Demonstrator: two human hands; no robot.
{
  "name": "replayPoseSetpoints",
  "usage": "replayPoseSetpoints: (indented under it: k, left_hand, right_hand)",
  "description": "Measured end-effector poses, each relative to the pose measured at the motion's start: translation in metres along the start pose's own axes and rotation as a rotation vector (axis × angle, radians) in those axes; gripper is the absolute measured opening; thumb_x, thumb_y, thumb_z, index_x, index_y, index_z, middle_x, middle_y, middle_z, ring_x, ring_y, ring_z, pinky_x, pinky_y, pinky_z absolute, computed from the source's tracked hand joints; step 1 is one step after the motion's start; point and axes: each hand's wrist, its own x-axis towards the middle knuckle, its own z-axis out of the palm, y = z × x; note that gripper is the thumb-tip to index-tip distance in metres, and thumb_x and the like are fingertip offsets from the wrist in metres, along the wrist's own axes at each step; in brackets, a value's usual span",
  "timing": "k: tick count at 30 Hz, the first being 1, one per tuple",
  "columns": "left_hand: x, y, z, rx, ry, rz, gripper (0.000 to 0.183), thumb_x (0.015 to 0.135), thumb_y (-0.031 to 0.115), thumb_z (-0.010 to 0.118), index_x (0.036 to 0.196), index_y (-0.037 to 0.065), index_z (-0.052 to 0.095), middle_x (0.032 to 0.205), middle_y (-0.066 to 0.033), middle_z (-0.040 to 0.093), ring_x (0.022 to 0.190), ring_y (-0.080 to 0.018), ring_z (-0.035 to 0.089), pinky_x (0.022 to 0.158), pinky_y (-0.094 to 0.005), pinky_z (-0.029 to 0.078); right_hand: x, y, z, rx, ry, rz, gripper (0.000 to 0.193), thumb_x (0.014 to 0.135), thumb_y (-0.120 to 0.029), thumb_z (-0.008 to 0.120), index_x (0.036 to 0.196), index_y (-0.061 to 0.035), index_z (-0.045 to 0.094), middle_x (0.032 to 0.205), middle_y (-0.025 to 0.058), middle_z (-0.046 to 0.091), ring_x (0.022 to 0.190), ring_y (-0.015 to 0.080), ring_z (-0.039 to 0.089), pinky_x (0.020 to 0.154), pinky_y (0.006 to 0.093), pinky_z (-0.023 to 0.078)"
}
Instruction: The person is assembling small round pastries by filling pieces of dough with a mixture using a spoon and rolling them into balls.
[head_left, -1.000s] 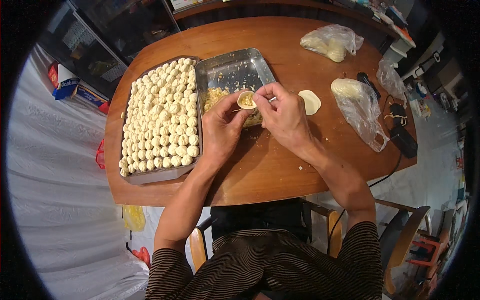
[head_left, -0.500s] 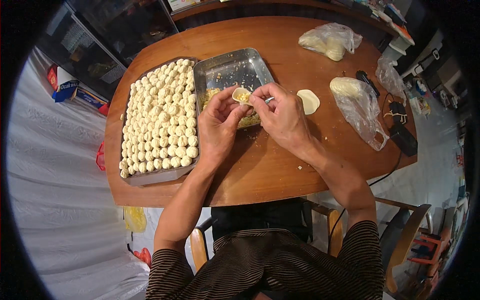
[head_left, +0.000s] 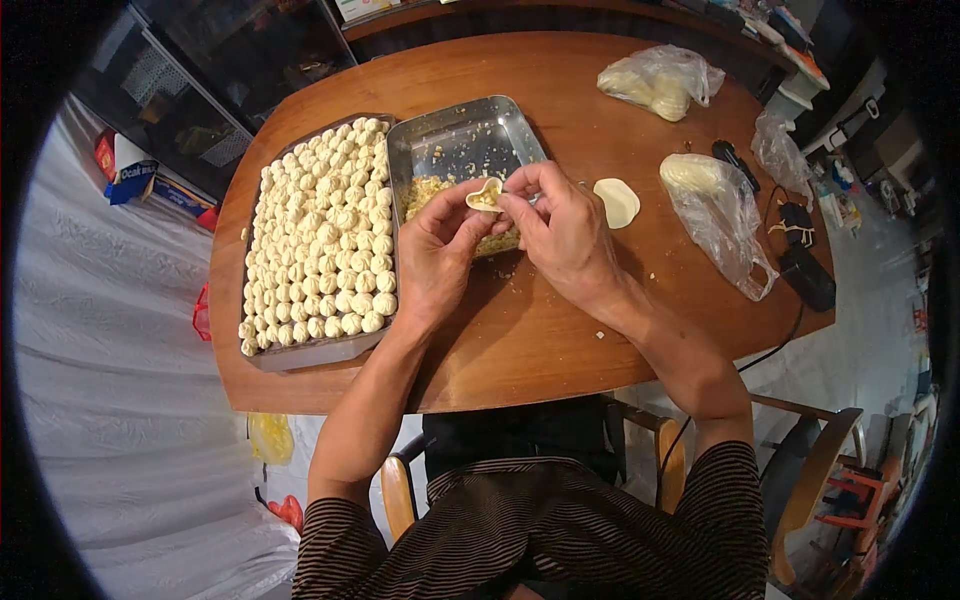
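- Two hands, seen by me from a distance through the head view, meet at a filled wrapper held over the near half of a metal pan.
- Left hand is clamped by thumb and fingers on the wrapper's left side and cradles it; right hand pinches the rim opposite, on the side toward the pan's right wall.
- Neither hand is nearer, by my reading: both touch the dough, which lies directly between their fingertips, its open mouth turned up toward me.
- No long axis stands out to me; the rim is roughly round, bent to a peak on its far side, with pale crumbly filling showing inside.
- Whether the right hand also holds a utensil, I cannot tell.
- Loose filling lies in the pan's left part; pleated dumplings crowd a tray just left of the pan.
- One flat wrapper stack or single sheet, I cannot say which, lies on the surface right of the pan, near the right hand.
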Motion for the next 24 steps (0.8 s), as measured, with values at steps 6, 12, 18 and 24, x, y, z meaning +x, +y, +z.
replayPoseSetpoints:
  k: [6, 12, 18, 24]
  left_hand:
    - [0.0004, 0.0021, -0.0011, -0.019, -0.016, -0.033, 0.031, 0.102, -0.003, 0.067, 0.133, -0.005, 0.065, 0.117, -0.0117, 0.075, 0.103, -0.0162, 0.073, 0.093, -0.0297, 0.061]
    - [0.0016, 0.0005, -0.0016, -0.050, -0.025, -0.040, 0.032, 0.101, -0.005, 0.066, 0.133, -0.006, 0.062, 0.118, -0.0128, 0.073, 0.103, -0.0173, 0.073, 0.093, -0.0299, 0.061]
    - [0.0007, 0.0040, 0.0015, -0.110, 0.008, -0.023, 0.027, 0.101, -0.008, 0.063, 0.128, -0.009, 0.058, 0.117, -0.0178, 0.071, 0.100, -0.0205, 0.074, 0.091, -0.0308, 0.063]
    - [0.0004, 0.0055, 0.0028, -0.138, 0.023, -0.055, 0.026, 0.102, -0.007, 0.062, 0.128, -0.009, 0.060, 0.115, -0.0177, 0.072, 0.099, -0.0210, 0.075, 0.090, -0.0316, 0.064]
  right_hand:
    - [0.0014, -0.0032, -0.0016, 0.033, -0.006, 0.002, 0.018, 0.096, -0.005, 0.073, 0.110, 0.0036, 0.067, 0.091, 0.0184, 0.073, 0.082, 0.0327, 0.075, 0.070, 0.0408, 0.058]
    - [0.0019, 0.0004, -0.0012, -0.035, 0.010, -0.074, 0.009, 0.096, -0.005, 0.072, 0.100, 0.0028, 0.069, 0.091, 0.0187, 0.071, 0.082, 0.0342, 0.073, 0.070, 0.0414, 0.057]
    - [0.0016, -0.0036, -0.0047, -0.258, 0.035, -0.216, 0.008, 0.098, -0.005, 0.068, 0.098, 0.0016, 0.064, 0.091, 0.0181, 0.067, 0.083, 0.0387, 0.069, 0.070, 0.0464, 0.055]
    - [0.0009, -0.0054, -0.0065, -0.231, 0.012, -0.185, 0.008, 0.098, -0.005, 0.067, 0.097, 0.0008, 0.061, 0.091, 0.0177, 0.065, 0.084, 0.0394, 0.067, 0.070, 0.0470, 0.054]
